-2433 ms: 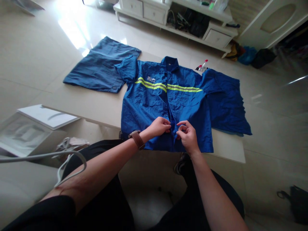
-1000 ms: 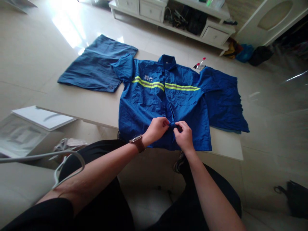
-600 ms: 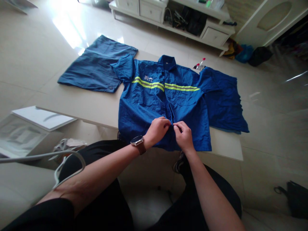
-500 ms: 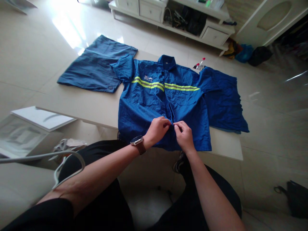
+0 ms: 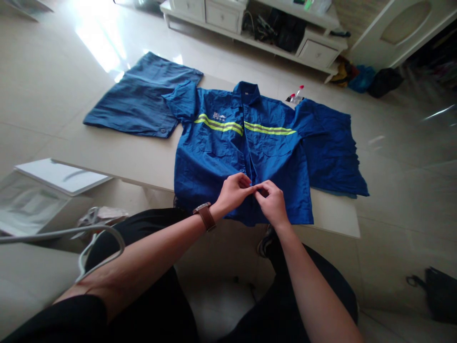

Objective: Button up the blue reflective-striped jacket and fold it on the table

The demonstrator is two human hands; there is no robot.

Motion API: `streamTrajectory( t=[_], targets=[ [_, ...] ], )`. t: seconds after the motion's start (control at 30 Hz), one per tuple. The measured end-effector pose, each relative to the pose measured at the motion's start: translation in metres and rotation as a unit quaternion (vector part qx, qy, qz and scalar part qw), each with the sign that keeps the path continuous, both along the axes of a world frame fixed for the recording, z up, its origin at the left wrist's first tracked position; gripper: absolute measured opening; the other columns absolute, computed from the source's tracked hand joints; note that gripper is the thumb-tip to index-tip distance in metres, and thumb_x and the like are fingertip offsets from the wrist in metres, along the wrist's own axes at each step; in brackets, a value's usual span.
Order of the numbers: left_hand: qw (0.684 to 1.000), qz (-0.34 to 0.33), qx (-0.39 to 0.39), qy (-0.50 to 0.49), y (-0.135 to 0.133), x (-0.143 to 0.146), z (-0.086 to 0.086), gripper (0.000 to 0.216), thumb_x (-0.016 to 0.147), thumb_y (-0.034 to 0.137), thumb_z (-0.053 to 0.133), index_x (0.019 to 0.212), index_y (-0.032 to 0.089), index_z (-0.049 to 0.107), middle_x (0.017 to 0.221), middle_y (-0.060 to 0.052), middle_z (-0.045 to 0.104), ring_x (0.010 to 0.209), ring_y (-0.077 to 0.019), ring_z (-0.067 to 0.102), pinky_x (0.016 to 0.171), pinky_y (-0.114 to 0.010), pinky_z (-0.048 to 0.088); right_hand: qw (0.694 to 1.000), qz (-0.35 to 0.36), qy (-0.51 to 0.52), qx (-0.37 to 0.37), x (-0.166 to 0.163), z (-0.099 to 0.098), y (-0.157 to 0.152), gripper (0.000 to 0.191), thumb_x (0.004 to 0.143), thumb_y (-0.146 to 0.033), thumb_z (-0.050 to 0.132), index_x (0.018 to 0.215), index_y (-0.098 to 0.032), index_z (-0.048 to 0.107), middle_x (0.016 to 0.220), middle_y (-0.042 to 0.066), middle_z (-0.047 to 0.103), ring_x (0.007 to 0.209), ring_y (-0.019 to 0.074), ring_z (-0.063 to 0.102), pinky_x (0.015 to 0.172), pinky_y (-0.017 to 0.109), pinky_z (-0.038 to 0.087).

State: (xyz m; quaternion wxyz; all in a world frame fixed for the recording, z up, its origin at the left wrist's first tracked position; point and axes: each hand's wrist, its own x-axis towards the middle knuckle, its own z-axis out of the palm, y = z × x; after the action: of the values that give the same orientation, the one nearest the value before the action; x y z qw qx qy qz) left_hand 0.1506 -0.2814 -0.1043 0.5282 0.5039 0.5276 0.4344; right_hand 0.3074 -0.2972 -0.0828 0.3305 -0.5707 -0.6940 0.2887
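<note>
A blue work shirt (image 5: 228, 152) with yellow-green reflective stripes lies face up on a low beige table (image 5: 135, 157), collar away from me. My left hand (image 5: 233, 190), with a brown-strapped watch on the wrist, pinches the left edge of the shirt's front opening near the hem. My right hand (image 5: 273, 202) pinches the right edge just beside it. The fingertips of both hands meet at the placket. What sits between the fingers is too small to make out.
A darker blue garment (image 5: 143, 97) lies at the table's far left, and another blue garment (image 5: 332, 147) hangs over the right side. A small bottle (image 5: 295, 95) stands behind the shirt. A white cabinet (image 5: 257, 24) stands at the back, a white box (image 5: 43, 190) at left, a black bag (image 5: 437, 293) on the floor at right.
Both hands have stayed pinched at the shirt's lower front opening, shifting only slightly; the fingertips now press closer together. The view has drifted a little.
</note>
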Motion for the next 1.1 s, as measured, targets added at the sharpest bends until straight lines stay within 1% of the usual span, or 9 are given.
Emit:
streamTrajectory(
  t=[0.13,0.27,0.33,0.47,0.57,0.83,1.1],
  targets=[
    [0.999,0.003,-0.013,-0.029,0.002,0.000,-0.009,0.036,0.070,0.040,0.089,0.083,0.015,0.066,0.075,-0.002,0.070,0.070,-0.0131,0.066,0.063,-0.022,0.050,1.000,0.000,-0.019,0.010,-0.002,-0.001,-0.001,0.011,0.085,-0.021,0.061,0.082,-0.020,0.071,0.082,0.003,0.066,0.073,0.0185,0.060,0.071,0.031,0.049],
    [0.999,0.000,-0.018,-0.051,0.003,0.000,-0.013,0.041,0.067,0.039,0.091,0.087,0.015,0.065,0.076,-0.003,0.070,0.072,-0.0137,0.067,0.065,-0.023,0.051,0.999,-0.003,-0.029,0.020,-0.002,-0.001,-0.002,0.011,0.086,-0.021,0.061,0.082,-0.020,0.071,0.083,0.004,0.068,0.074,0.0192,0.062,0.072,0.032,0.049],
    [0.998,-0.001,-0.019,-0.056,0.003,0.000,-0.013,0.037,0.069,0.035,0.090,0.086,0.015,0.065,0.077,-0.003,0.070,0.073,-0.0138,0.068,0.066,-0.023,0.052,0.999,-0.001,-0.040,0.022,-0.002,0.000,-0.002,0.011,0.086,-0.020,0.061,0.082,-0.021,0.071,0.083,0.004,0.069,0.074,0.0195,0.062,0.072,0.032,0.050],
    [0.999,-0.005,-0.012,-0.043,0.004,0.000,-0.011,0.020,0.073,0.018,0.081,0.084,0.015,0.065,0.076,-0.002,0.069,0.073,-0.0129,0.067,0.067,-0.022,0.052,0.998,0.003,-0.055,0.029,-0.002,0.002,-0.002,0.011,0.088,-0.021,0.061,0.084,-0.020,0.071,0.083,0.004,0.070,0.072,0.0194,0.062,0.070,0.032,0.049],
    [1.000,-0.009,-0.010,-0.028,0.004,-0.001,-0.009,0.018,0.074,0.011,0.076,0.087,0.016,0.064,0.074,-0.001,0.068,0.072,-0.0128,0.067,0.066,-0.021,0.051,0.997,0.012,-0.067,0.042,-0.001,0.002,-0.002,0.010,0.089,-0.021,0.062,0.086,-0.020,0.071,0.085,0.005,0.070,0.072,0.0195,0.063,0.071,0.032,0.050],
    [1.000,-0.023,-0.002,-0.007,0.003,-0.002,-0.001,0.023,0.073,0.003,0.067,0.090,0.018,0.061,0.073,0.002,0.066,0.070,-0.0119,0.066,0.065,-0.020,0.049,0.991,0.049,-0.111,0.052,0.002,-0.002,-0.002,0.015,0.094,-0.021,0.058,0.092,-0.021,0.073,0.094,0.008,0.073,0.086,0.0231,0.068,0.081,0.035,0.052],
    [0.999,-0.046,0.018,-0.014,0.001,-0.002,-0.005,0.029,0.074,0.004,0.064,0.098,0.019,0.058,0.079,0.001,0.069,0.073,-0.0116,0.067,0.068,-0.021,0.051,0.986,0.076,-0.137,0.052,0.006,-0.006,-0.001,0.019,0.098,-0.022,0.054,0.096,-0.021,0.073,0.098,0.010,0.074,0.093,0.0256,0.070,0.084,0.036,0.052]
  ],
)
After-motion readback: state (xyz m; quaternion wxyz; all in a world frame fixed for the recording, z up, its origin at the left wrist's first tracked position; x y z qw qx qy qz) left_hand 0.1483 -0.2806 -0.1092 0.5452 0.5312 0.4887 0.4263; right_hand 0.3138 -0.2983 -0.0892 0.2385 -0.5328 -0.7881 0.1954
